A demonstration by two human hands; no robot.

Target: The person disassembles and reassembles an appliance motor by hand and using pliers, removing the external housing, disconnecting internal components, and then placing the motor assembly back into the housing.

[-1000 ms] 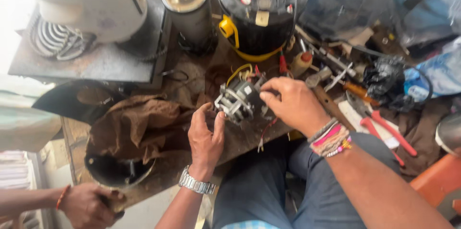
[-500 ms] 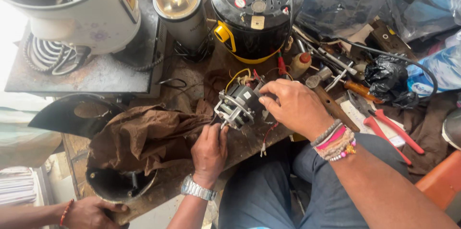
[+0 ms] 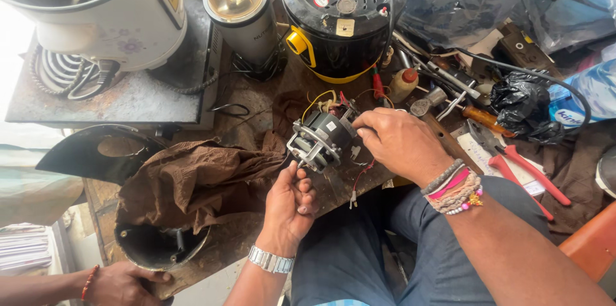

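Note:
A small electric motor (image 3: 321, 138) with coloured wires lies on the wooden workbench (image 3: 256, 120). My left hand (image 3: 290, 206), with a metal watch on its wrist, pinches the motor's shaft end from below. From the right, my right hand (image 3: 401, 144), wearing bead bracelets, grips the motor's wired rear part. Loose red and yellow wires hang off the motor toward the bench edge.
A brown cloth (image 3: 192, 181) lies left of the motor over a black housing (image 3: 157, 248), where another person's hand (image 3: 122, 283) rests. Behind stand a black round appliance (image 3: 343, 17), a blender base (image 3: 247, 30) and a white appliance (image 3: 102, 17). Red-handled pliers (image 3: 520, 165) and tools lie right.
The view has shifted slightly. My left hand slid lower, from the motor's side to its shaft end. My right hand stays on the motor.

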